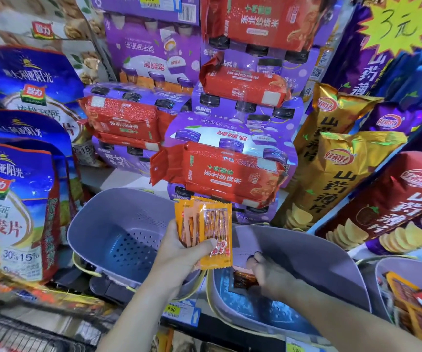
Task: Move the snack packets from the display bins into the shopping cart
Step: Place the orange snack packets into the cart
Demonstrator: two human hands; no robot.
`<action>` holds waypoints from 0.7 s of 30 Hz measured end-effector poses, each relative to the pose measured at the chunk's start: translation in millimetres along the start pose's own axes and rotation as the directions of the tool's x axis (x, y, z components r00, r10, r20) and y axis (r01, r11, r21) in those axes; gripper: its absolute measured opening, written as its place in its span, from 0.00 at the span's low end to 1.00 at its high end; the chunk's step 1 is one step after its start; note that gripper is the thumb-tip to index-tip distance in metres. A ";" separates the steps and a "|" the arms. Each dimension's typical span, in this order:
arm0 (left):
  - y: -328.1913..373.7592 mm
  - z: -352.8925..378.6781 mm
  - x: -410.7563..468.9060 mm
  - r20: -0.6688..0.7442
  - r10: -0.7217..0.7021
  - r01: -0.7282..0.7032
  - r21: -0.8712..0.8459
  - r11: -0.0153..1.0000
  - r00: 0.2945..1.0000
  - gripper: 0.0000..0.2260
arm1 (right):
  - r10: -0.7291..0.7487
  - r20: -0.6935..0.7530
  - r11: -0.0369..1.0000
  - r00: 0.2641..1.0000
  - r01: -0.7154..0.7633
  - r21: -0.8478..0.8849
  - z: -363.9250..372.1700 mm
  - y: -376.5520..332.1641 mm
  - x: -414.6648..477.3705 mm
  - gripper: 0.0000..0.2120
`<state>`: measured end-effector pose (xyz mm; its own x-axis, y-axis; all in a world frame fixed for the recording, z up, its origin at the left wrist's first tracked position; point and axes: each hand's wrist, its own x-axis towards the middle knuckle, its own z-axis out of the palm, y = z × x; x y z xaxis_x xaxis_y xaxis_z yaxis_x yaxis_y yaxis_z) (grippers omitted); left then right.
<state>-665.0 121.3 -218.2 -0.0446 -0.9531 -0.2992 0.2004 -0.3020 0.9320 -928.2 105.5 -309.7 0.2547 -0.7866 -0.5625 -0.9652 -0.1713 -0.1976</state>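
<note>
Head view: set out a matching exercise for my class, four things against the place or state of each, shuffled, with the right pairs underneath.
1. left hand
2. right hand
3. right bin
4. yellow star sign

a. top right, above the crisp bags
b. holds orange snack packets
c. grips a dark packet in the middle bin
d. has red and orange packets in it

Pairs: 1-b, 2-c, 3-d, 4-a

Setting: retail shop, snack aisle. Evidence: yellow 9.90 price tag (171,309) on the front edge of the shelf (220,323), starburst price sign (397,24) at upper right, stacked purple drink multipacks (151,54), chip bags (336,174), grey display bins (95,224), wire cart (14,334) lower left.
</note>
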 end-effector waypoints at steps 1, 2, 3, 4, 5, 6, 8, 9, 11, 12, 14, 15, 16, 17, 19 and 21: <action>0.5 -0.9 -0.6 0.004 0.000 0.000 0.001 1.000 1.000 0.25 | 0.006 0.004 1.000 1.000 -0.006 0.002 0.4 -0.7 1.1 0.26; 0.8 -1.9 -1.2 0.006 0.003 -0.003 -0.002 1.000 1.000 0.25 | 0.017 0.015 1.000 1.000 -0.017 0.007 -0.6 -2.0 1.1 0.25; 1.2 -2.9 -2.0 0.005 0.004 -0.004 -0.007 1.000 1.000 0.25 | 0.026 0.022 1.000 0.999 -0.026 0.016 -0.9 -3.5 1.5 0.24; 1.2 -4.1 -2.5 0.004 0.007 -0.007 -0.009 1.000 1.000 0.26 | 0.037 0.033 0.999 0.999 -0.038 0.017 -2.1 -5.4 1.2 0.24; 1.7 -5.2 -3.2 0.000 0.008 -0.008 -0.006 1.000 1.000 0.26 | 0.042 0.038 0.999 0.998 -0.043 0.018 -2.6 -6.8 1.2 0.25; 2.1 -6.2 -4.1 -0.005 0.009 -0.009 -0.004 1.000 1.000 0.26 | 0.059 0.050 0.998 0.997 -0.061 0.029 -3.5 -8.1 0.8 0.25; 3.7 -7.7 -6.3 -0.015 0.012 -0.012 -0.003 1.000 1.000 0.27 | 0.095 0.080 0.991 0.992 -0.103 0.090 -5.0 -10.4 -1.9 0.25; 4.9 -8.2 -7.9 -0.023 0.014 -0.014 -0.002 1.000 1.000 0.28 | 0.095 0.100 0.987 0.990 -0.106 0.117 -6.3 -11.4 -5.0 0.24; 6.3 -9.2 -11.8 -0.047 0.019 -0.019 0.005 1.000 0.999 0.30 | 0.051 0.092 0.979 0.994 -0.067 0.190 -8.0 -12.1 -9.2 0.18; 6.4 -9.7 -13.8 -0.059 0.022 -0.021 0.006 1.000 0.998 0.30 | 0.025 0.064 0.966 0.998 -0.040 0.256 -11.1 -11.0 -12.5 0.12; 6.0 -10.6 -18.5 -0.079 0.028 -0.028 0.003 1.000 0.996 0.27 | -0.010 -0.031 0.909 0.999 0.023 0.417 -15.9 -11.3 -20.5 0.10; 5.9 -10.6 -21.3 -0.089 0.033 -0.033 0.002 0.999 0.995 0.25 | -0.020 -0.083 0.869 0.996 0.059 0.492 -17.1 -11.5 -24.1 0.12; 6.3 -10.1 -24.6 -0.104 0.042 -0.042 0.001 0.999 0.994 0.24 | 0.002 -0.118 0.833 0.993 0.064 0.550 -20.5 -14.3 -29.8 0.15; 7.2 -9.2 -28.6 -0.126 0.053 -0.053 0.001 0.999 0.991 0.24 | 0.021 -0.165 0.788 0.986 0.085 0.610 -24.0 -15.9 -35.0 0.17; 9.3 -7.2 -40.2 -0.170 0.070 -0.071 -0.002 0.997 0.983 0.28 | 0.068 -0.201 0.644 0.977 0.111 0.757 -39.9 -14.7 -44.4 0.14; 9.2 -7.0 -54.4 -0.219 0.079 -0.085 -0.017 0.996 0.973 0.33 | 0.004 -0.137 0.427 0.991 0.122 0.896 -57.4 -16.0 -53.4 0.11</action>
<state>-653.8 170.5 -194.8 0.1866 -0.9469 -0.2619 0.2202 -0.2194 0.9504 -929.7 116.2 -230.4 0.2408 -0.8609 -0.4482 -0.3280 0.3624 -0.8724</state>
